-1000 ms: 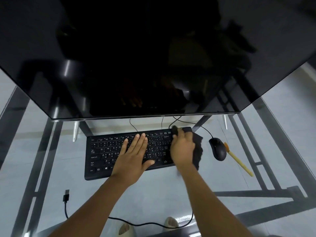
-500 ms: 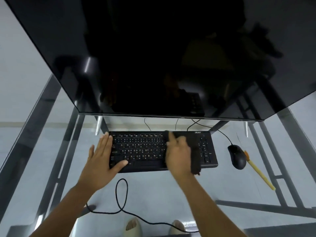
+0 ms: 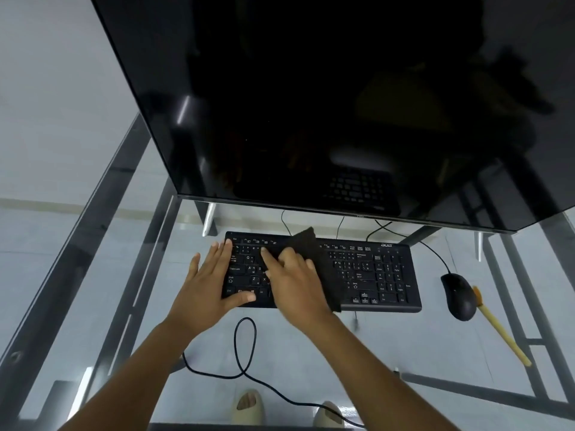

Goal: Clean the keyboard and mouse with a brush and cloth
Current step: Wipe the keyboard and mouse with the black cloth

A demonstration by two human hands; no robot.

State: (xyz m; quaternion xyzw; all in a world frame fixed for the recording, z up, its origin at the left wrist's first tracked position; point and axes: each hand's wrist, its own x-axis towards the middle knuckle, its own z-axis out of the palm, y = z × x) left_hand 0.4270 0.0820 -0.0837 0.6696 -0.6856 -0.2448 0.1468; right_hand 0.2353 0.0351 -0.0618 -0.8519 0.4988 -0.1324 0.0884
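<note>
Keyboard [image 3: 367, 275] sits at 12 o'clock from us on the glass desk [image 3: 161, 331], just under the monitor [image 3: 311, 104] edge. Our left hand [image 3: 207, 283] lies flat, fingers spread, pinning the keyboard's 9 o'clock end. Our right hand [image 3: 295, 281] presses the dark cloth [image 3: 314, 259] onto the mid-left keys, fingers extended over it rather than clenched; cloth trails out toward 3 o'clock.

Handling, as we judge it:
- Keyboard: light, stiff plastic, likely to slide on glass, so bracing one end makes sense.
- Cloth: soft, limp, bunches easily; flat palm pressure works better than a pinch.
- Mouse [image 3: 459, 295] at 3 o'clock, beside the keyboard: light, smooth shell; take it by the sides.
- Brush [image 3: 501, 331] just right of the mouse, apparently touching it: thin stiff stick; take it by the handle.

Surface: transparent, slick, metal frame [image 3: 49, 306] beneath. Loose black cable [image 3: 245, 346] loops at 6 o'clock, a snag risk. Pale floor below, our sandalled feet showing through the glass.
</note>
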